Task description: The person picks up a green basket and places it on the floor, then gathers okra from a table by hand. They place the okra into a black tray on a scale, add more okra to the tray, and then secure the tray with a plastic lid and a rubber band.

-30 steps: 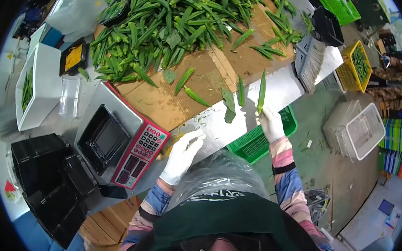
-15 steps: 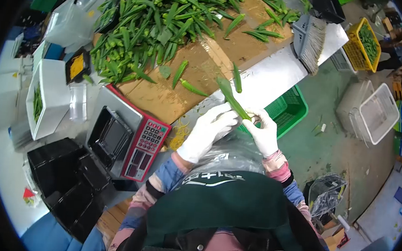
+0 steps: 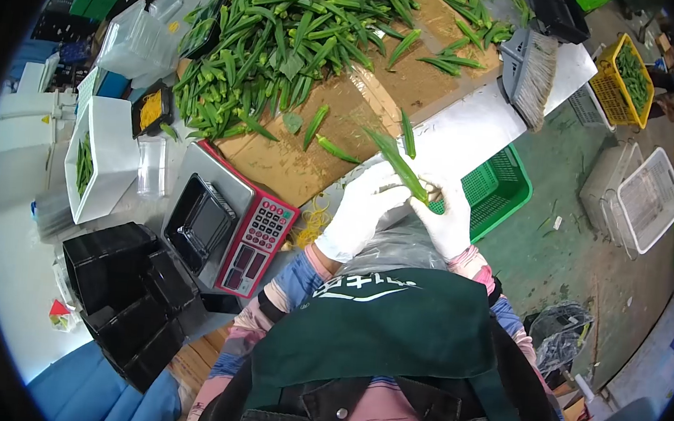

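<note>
Both my hands wear white gloves and meet in front of my apron. An okra pod [image 3: 400, 168] slants between them, its stem end low. My right hand [image 3: 443, 215] pinches that stem end. The fingers of my left hand [image 3: 364, 213] are curled against the pod's side. A large pile of okra [image 3: 271, 47] covers the cardboard [image 3: 344, 116] ahead. One loose pod [image 3: 408, 134] lies on the bare metal table edge just beyond the held pod, and two more lie on the cardboard to the left.
A red scale [image 3: 251, 243] carrying a black tray [image 3: 200, 223] stands at the left, beside black containers [image 3: 121, 288]. Yellow rubber bands [image 3: 314, 223] lie near it. At the right are a green basket [image 3: 501, 193], a brush [image 3: 533, 79] and a white basket [image 3: 649, 201].
The whole view has shifted, so the table and scale appear slightly farther right. The okra pod is still between my hands, with its angle slightly changed.
</note>
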`<action>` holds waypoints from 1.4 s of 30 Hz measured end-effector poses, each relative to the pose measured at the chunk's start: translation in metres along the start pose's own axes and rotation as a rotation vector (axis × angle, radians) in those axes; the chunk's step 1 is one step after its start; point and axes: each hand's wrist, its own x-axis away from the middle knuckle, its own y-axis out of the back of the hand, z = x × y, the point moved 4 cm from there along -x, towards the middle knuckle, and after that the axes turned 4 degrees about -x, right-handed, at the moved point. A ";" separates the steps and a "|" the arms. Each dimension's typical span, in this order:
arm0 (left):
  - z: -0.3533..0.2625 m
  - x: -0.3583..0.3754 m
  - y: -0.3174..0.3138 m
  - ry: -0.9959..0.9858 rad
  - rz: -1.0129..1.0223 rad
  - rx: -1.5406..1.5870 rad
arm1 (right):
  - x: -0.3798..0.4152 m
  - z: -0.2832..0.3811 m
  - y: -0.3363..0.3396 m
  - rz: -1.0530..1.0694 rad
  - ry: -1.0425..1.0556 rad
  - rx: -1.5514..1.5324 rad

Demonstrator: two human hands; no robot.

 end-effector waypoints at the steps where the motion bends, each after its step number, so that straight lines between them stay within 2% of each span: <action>1: 0.003 -0.001 -0.003 0.058 -0.009 0.131 | 0.001 -0.002 -0.002 0.001 0.025 0.014; 2: 0.006 -0.001 -0.005 0.115 -0.016 0.262 | 0.002 -0.004 -0.004 0.000 0.051 0.028; 4: 0.023 -0.002 0.000 0.190 -0.023 0.423 | 0.004 -0.004 -0.016 0.178 0.130 -0.024; 5: 0.034 -0.002 0.004 0.227 -0.027 0.503 | 0.003 -0.006 -0.021 0.311 0.094 -0.068; 8: 0.053 0.008 0.031 0.299 -0.241 0.463 | -0.019 -0.059 -0.033 0.160 -0.289 -0.118; 9: 0.049 0.005 0.031 0.257 -0.264 0.509 | -0.020 -0.067 -0.036 0.143 -0.233 -0.180; 10: 0.051 0.006 0.037 0.262 -0.307 0.466 | -0.044 -0.089 -0.043 -0.012 -0.286 0.042; 12: 0.057 0.012 0.053 0.264 -0.394 0.381 | -0.065 -0.137 -0.066 -0.194 0.095 0.304; 15: 0.049 0.011 0.057 0.332 -0.356 0.346 | -0.084 -0.163 -0.070 0.113 -0.353 -0.042; 19: 0.031 0.006 0.053 0.337 -0.374 0.452 | -0.072 -0.106 -0.062 0.277 -0.363 -0.358; 20: 0.024 0.004 0.049 0.323 -0.395 0.501 | -0.066 -0.078 -0.065 0.395 -0.437 -0.471; 22: 0.037 -0.002 0.056 0.235 -0.282 0.569 | -0.063 -0.037 -0.074 0.559 -0.102 -0.296; 24: 0.034 -0.008 0.059 0.160 -0.186 0.541 | -0.082 -0.014 -0.070 0.635 -0.368 -0.360; 25: 0.026 -0.006 0.060 0.190 -0.211 0.580 | -0.092 -0.009 -0.069 0.671 -0.502 -0.392; 26: 0.016 -0.003 0.061 0.211 -0.251 0.590 | -0.110 -0.039 -0.073 0.524 -0.388 -0.265; 28: 0.001 0.000 0.064 0.254 -0.324 0.610 | -0.160 -0.059 -0.063 0.145 -0.010 0.080; 30: 0.000 0.002 0.072 0.236 -0.355 0.624 | -0.216 -0.064 -0.051 0.024 0.227 0.419; 32: 0.003 0.003 0.080 0.207 -0.387 0.593 | -0.264 -0.075 -0.051 -0.044 0.295 0.516; 33: -0.002 0.002 0.081 0.257 -0.476 0.548 | -0.286 -0.087 -0.056 -0.139 0.408 0.616; 36: -0.007 -0.005 0.089 0.242 -0.504 0.486 | -0.321 -0.111 -0.061 -0.178 0.482 0.808; 38: -0.006 -0.013 0.095 0.242 -0.497 0.518 | -0.332 -0.126 -0.058 0.034 0.277 0.779; 40: -0.010 -0.025 0.096 0.271 -0.516 0.520 | -0.316 -0.106 -0.051 0.194 0.075 0.764; 42: -0.017 -0.044 0.090 0.267 -0.507 0.563 | -0.284 -0.089 -0.051 0.173 0.090 0.498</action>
